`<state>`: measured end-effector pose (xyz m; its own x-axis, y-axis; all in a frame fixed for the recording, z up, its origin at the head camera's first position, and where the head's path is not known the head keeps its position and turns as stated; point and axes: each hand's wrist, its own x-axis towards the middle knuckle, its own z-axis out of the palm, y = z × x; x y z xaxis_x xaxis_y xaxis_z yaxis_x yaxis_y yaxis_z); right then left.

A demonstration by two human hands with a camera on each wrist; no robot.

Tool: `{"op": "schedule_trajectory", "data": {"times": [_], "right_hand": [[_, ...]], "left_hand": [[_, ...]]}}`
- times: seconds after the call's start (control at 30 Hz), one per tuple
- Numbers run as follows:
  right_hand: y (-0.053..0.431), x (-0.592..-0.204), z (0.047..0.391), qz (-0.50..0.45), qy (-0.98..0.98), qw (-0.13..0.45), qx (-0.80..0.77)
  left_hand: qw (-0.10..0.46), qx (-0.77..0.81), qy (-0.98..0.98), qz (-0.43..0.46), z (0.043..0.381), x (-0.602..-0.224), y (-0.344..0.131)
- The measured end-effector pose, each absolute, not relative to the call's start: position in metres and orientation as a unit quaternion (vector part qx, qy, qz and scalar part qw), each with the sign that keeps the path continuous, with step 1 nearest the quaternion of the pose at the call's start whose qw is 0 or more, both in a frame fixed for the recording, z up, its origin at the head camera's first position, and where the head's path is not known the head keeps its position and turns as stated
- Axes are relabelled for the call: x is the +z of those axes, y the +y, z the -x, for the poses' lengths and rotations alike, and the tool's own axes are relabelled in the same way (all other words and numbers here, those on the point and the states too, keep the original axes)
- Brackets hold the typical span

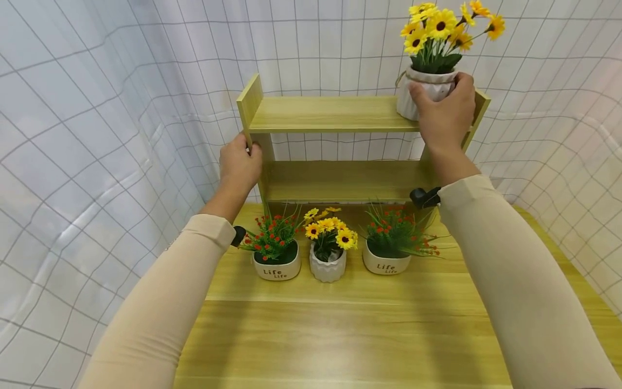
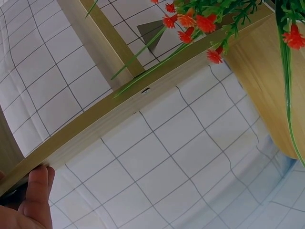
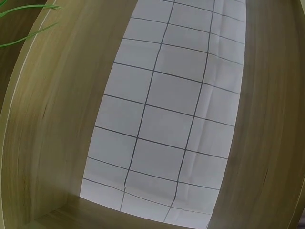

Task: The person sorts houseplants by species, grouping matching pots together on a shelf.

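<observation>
My right hand [image 1: 448, 116] grips a white ribbed flowerpot [image 1: 407, 97] with yellow artificial sunflowers [image 1: 439, 24] and a twine band round its rim. The pot stands upright at the right end of the top board of a light wooden shelf [image 1: 330, 113], thumb on its front and fingers round its right side. On the other side, my left hand [image 1: 241, 165] holds the shelf's left side panel just under the top board. Its fingers [image 2: 37, 193] show against the panel's edge [image 2: 86, 119] in the left wrist view. The right wrist view shows only the shelf boards [image 3: 62, 109], not the hand.
Before the shelf, on the wooden table [image 1: 340, 329], stand two cream oval pots marked "Life", one left [image 1: 278, 270] and one right [image 1: 386, 263], with red-flowered plants. Between them is a small white pot [image 1: 328, 269] of yellow flowers. White grid-patterned curtains [image 1: 87, 135] surround the table.
</observation>
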<state>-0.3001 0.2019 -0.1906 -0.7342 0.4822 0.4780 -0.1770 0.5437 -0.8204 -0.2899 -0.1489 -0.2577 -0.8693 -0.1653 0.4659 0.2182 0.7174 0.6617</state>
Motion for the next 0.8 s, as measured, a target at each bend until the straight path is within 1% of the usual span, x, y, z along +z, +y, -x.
{"op": "schedule_trajectory", "data": {"times": [0.17, 0.4, 0.6, 0.8], "right_hand": [[0.203, -0.19, 0.299, 0.09, -0.81, 0.347, 0.465], [0.204, -0.194, 0.29, 0.072, -0.813, 0.322, 0.48], [0.204, -0.199, 0.271, 0.038, -0.797, 0.354, 0.489], [0.199, -0.2, 0.249, 0.012, -0.792, 0.36, 0.493]], "left_hand": [[0.26, -0.372, -0.891, 0.014, 0.291, -0.257, -0.148], [0.261, -0.375, -0.89, 0.011, 0.29, -0.257, -0.148], [0.255, -0.374, -0.891, 0.011, 0.289, -0.257, -0.148], [0.256, -0.373, -0.892, 0.01, 0.29, -0.258, -0.148]]}}
